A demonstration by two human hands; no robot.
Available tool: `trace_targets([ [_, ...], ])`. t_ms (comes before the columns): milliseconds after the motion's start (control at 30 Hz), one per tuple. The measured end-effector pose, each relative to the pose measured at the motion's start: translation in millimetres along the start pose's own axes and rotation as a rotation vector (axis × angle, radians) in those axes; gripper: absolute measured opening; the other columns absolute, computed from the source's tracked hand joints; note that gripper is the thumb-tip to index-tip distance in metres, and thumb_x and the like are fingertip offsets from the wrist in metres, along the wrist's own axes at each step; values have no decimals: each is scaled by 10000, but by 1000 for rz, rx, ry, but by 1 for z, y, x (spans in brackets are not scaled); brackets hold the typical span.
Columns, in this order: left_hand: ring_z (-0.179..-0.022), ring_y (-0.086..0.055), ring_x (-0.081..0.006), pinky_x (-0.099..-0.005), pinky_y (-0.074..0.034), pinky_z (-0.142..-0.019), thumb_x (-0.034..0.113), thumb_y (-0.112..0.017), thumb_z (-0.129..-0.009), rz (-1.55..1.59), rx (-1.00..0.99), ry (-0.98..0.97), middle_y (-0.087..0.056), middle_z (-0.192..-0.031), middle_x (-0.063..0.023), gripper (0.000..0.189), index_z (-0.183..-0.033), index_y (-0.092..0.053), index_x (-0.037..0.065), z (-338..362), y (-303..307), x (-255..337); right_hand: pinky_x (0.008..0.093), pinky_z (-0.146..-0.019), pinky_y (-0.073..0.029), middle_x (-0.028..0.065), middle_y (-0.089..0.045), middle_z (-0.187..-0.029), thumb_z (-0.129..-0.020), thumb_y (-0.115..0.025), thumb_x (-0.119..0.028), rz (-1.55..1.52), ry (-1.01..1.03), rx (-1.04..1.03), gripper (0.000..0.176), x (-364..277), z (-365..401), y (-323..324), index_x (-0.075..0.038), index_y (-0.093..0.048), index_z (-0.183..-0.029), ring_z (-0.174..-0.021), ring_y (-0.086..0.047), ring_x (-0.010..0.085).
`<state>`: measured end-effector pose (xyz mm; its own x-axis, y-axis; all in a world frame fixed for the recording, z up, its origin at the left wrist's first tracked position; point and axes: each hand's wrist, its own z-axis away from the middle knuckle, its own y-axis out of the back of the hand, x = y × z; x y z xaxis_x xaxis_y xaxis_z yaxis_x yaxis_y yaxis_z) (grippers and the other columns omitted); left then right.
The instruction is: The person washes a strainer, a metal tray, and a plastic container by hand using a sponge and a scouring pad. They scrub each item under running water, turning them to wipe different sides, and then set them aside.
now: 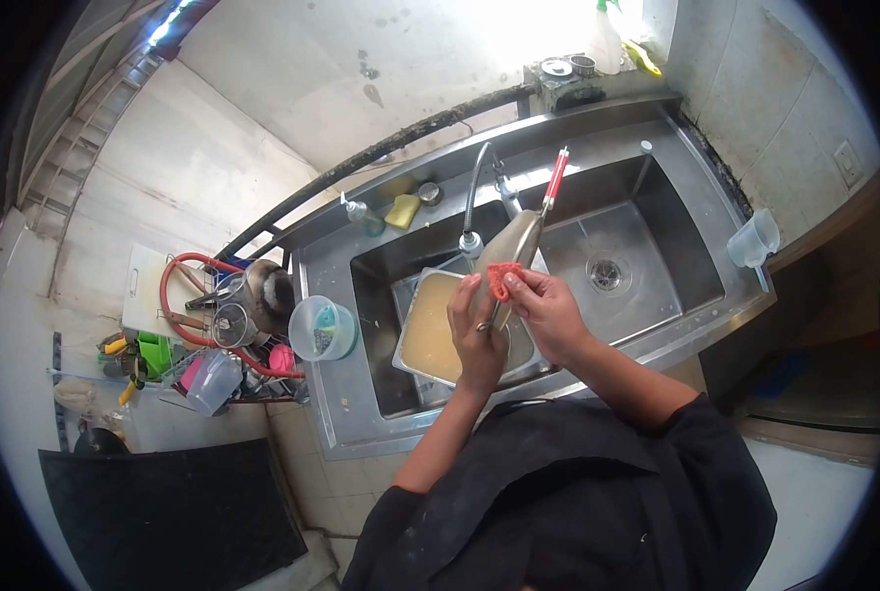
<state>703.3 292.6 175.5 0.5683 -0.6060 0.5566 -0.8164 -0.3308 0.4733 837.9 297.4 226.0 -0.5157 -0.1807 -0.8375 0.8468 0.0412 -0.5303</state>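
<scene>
Obs., left to right. Dish rack (213,340) crowded on the tabletop (346,414), with a clear plastic tub (322,328) just beside the sink (676,286). Inside the left basin sits a steel tray (422,340) full of murky water, under the faucet (473,202). Your left hand (475,340) has its grip closed around the lower end of the metal spatula (519,241), which is held over the tray, blade tilted up and red handle pointing away from you. Your right hand (550,313) has its grip pinched on a red scrub pad (502,279), pressed against the blade. Risks, as judged: both hands look wet, so the spatula could slip through the left grip and drop into the tray, splashing dirty water onto you and the tabletop. The pad is small, so your fingertips ride close to the blade edge and a slip could nick them. The raised handle sits near the faucet and could knock it. The measuring jug (755,239) perches at the far right rim, well apart, low concern.
</scene>
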Motion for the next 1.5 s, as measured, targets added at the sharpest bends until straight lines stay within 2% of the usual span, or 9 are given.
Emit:
trace_targets([
  [300, -1315, -457, -352, -435, -397, -1082, -145, -466, -737, 99, 65, 131, -465, -1403, -167, 670, -1351, -594, 93, 2, -1, 13, 218, -655, -413, -8, -577, -864, -1036, -490, -157, -445, 76, 90, 174, 19, -28, 12, -66, -621, -966, -727, -485, 53],
  [600, -1277, -500, -290, -385, -466, -999, -97, -495, -871, 228, 75, 136, -457, -1400, -150, 528, -1360, -583, 84, -6, 16, 10, 293, -689, -465, 29, -588, -795, -982, -541, -49, 559, 348, -310, 138, 30, -13, 8, 32, -618, -900, -725, -559, 120],
  [700, -1304, -475, -270, -380, -476, -1001, -155, -441, -836, 409, 123, 266, -449, -1408, -129, 583, -1363, -570, 58, -5, 15, 16, 312, -669, -491, 75, -614, -792, -940, -595, -37, 939, 445, -262, 104, 5, -20, 14, 35, -630, -873, -697, -600, 154],
  [767, -1360, -435, -274, -392, -368, -1126, -193, -410, -807, 362, 130, 297, -426, -1435, -127, 632, -1381, -530, 42, -9, 15, 18, 326, -642, -506, 122, -643, -832, -904, -633, -34, 1082, 619, 164, 77, -1, -35, 27, 30, -649, -867, -710, -649, 189],
  [900, -1351, -450, -240, -373, -398, -1112, -216, -399, -780, 649, 126, 464, -420, -1446, -105, 688, -1413, -483, 41, -11, 8, 15, 313, -631, -514, 133, -655, -855, -887, -649, -37, 691, 667, 248, 66, -1, -54, 1, 21, -668, -912, -743, -682, 212],
  [1167, -1362, -434, -240, -381, -426, -1092, -212, -376, -794, 842, 219, 525, -401, -1462, -65, 701, -1438, -446, 53, -17, 22, -17, 416, -812, -536, 178, -673, -983, -865, -617, -47, 1159, 507, -506, 223, 21, -35, 4, 2, -681, -1073, -894, -679, 330],
  [1267, -1353, -451, -267, -462, -493, -1049, -218, -325, -769, 914, 231, 528, -418, -1461, -96, 747, -1458, -402, 61, -34, 39, -2, 427, -772, -546, 171, -660, -996, -874, -610, -68, 1279, 217, -419, 223, 32, -41, 27, 15, -661, -1075, -879, -669, 354],
  [1333, -1354, -451, -284, -512, -495, -1044, -211, -311, -765, 869, 254, 486, -428, -1465, -122, 761, -1471, -377, 66, -38, 38, 1, 431, -731, -553, 162, -652, -969, -884, -596, -80, 1445, 670, 10, 203, 18, -50, 30, 23, -630, -1056, -859, -666, 364],
  [1500, -1361, -446, -277, -466, -468, -1077, -208, -315, -756, 837, 161, 487, -431, -1472, -103, 778, -1477, -385, 76, -32, 18, -6, 459, -699, -556, 175, -648, -963, -889, -592, -92, 1352, 693, 102, 177, 13, -65, 2, 6, -614, -1035, -825, -673, 373],
])
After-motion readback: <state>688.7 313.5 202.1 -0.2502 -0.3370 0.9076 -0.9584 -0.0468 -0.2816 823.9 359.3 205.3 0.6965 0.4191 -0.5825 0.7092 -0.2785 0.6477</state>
